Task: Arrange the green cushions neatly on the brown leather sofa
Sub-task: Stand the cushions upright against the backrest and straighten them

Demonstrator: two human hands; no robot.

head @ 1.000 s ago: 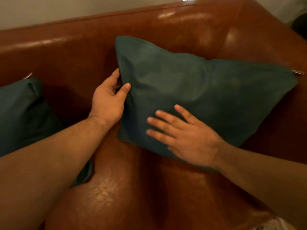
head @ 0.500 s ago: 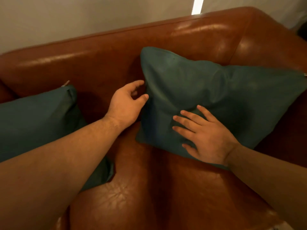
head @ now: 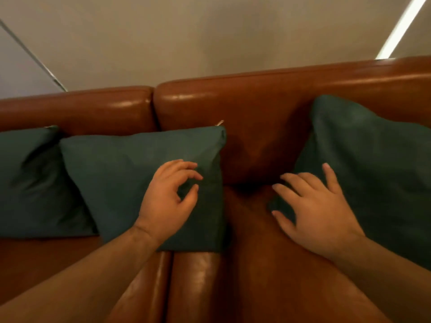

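Note:
Three dark green cushions lean against the backrest of the brown leather sofa [head: 261, 127]. The right cushion [head: 377, 169] stands tilted at the right. My right hand [head: 314, 208] lies spread at its lower left corner, fingers apart, gripping nothing. The middle cushion [head: 130, 178] stands upright; my left hand [head: 170, 199] hovers in front of its right part with fingers loosely curled and nothing held. A third cushion [head: 30, 183] sits at the far left, partly behind the middle one.
A beige wall [head: 210, 36] rises behind the backrest. A seam [head: 169, 287] divides the two seat pads below my left arm. Bare leather seat shows between the middle and right cushions.
The view has swung left, bringing the middle and far-left cushions into sight. My left hand has left the right cushion's edge and moved over the middle cushion. My right hand slid to the right cushion's corner.

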